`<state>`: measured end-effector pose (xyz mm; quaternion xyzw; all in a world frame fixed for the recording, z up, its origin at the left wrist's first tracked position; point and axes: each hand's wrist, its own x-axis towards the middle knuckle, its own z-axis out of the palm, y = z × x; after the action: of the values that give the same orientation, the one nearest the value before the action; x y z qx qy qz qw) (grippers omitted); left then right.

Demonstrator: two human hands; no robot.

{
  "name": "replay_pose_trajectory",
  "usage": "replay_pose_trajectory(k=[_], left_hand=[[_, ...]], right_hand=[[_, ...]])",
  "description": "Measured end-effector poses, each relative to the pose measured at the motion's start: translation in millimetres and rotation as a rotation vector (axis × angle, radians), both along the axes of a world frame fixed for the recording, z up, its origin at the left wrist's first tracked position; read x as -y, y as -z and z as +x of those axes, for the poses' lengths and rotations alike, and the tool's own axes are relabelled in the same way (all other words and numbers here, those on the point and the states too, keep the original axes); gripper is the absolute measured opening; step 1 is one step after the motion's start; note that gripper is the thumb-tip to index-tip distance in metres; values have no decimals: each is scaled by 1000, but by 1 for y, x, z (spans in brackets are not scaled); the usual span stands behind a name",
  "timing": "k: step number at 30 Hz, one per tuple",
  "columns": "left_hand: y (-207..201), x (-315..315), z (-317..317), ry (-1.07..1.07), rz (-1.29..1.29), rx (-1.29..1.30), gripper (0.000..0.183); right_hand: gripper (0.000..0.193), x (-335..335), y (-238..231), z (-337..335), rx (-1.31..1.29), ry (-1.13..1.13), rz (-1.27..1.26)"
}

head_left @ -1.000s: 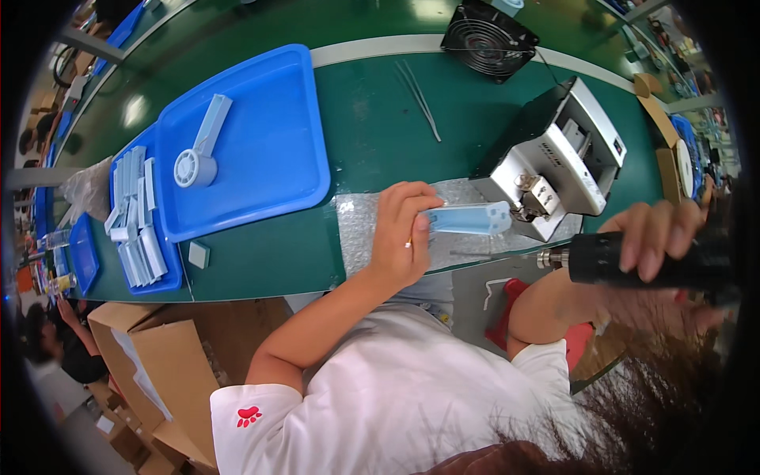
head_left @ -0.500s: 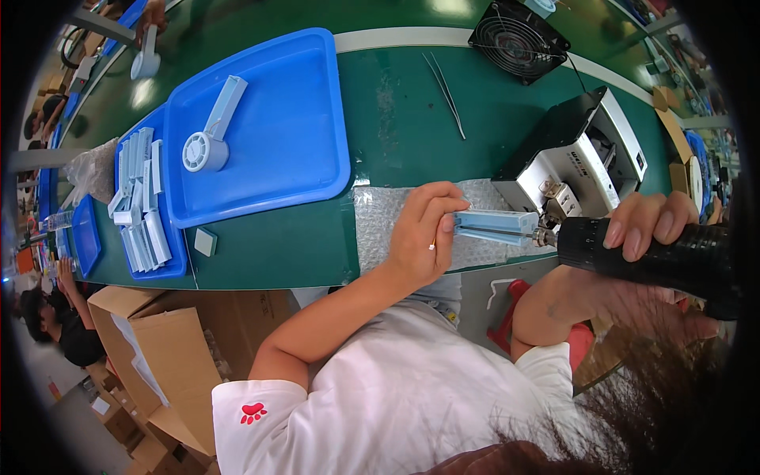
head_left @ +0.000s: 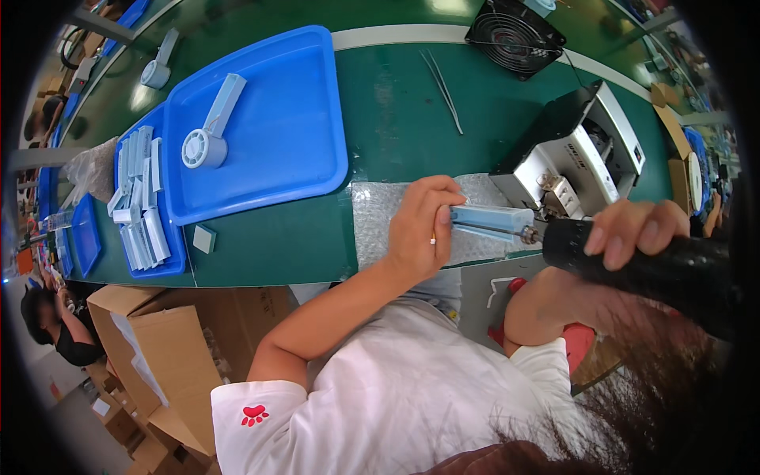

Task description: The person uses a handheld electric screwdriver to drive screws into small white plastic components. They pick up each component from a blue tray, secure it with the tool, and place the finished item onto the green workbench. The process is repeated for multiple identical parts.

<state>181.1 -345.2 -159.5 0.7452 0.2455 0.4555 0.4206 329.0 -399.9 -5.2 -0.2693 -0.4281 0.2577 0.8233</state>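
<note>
My left hand [head_left: 421,223] is closed on the left end of a light-blue plastic fan handle [head_left: 497,219], held level over the bench's front edge. In my right hand [head_left: 637,231] is a black electric screwdriver [head_left: 566,244]. Its thin bit lies along the handle's inside, pointing left at my left fingers; the tip and any screw are hidden there. Beneath the handle lies a sheet of bubble wrap [head_left: 380,229]. Just behind the screwdriver stands a black and silver screw feeder [head_left: 546,170].
A blue tray [head_left: 317,170] holds one light-blue handheld fan [head_left: 204,149]. Left of it, a smaller tray [head_left: 170,265] carries several handle pieces. Tweezers [head_left: 443,91] lie on the green bench, with a black cooling fan [head_left: 514,39] behind. An open carton [head_left: 178,372] stands below left.
The screwdriver has shifted slightly left, its bit deeper along the handle. At the far left, another person's hand has left a light-blue fan lying on the bench.
</note>
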Motion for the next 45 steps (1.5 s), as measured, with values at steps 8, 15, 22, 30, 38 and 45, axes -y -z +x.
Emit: replay_pose_trajectory(k=[8, 15, 22, 30, 38, 45], left_hand=[[1, -4, 5, -20, -20, 38, 19], [-3, -2, 5, -5, 17, -15, 21], [-6, -3, -1, 13, 77, -78, 24], [-4, -3, 1, -17, 20, -35, 17], [-4, -3, 4, -16, -12, -24, 18], [-1, -4, 3, 10, 31, -48, 24]], right_hand=[[71, 13, -35, 22, 42, -210, 206], [89, 1, -47, 49, 363, 820, -300], [87, 5, -27, 59, 170, 634, -295], [88, 26, -40, 37, 202, 398, -150], [94, 0, -47, 58, 383, 911, -371], [92, 10, -38, 55, 317, 706, -397]])
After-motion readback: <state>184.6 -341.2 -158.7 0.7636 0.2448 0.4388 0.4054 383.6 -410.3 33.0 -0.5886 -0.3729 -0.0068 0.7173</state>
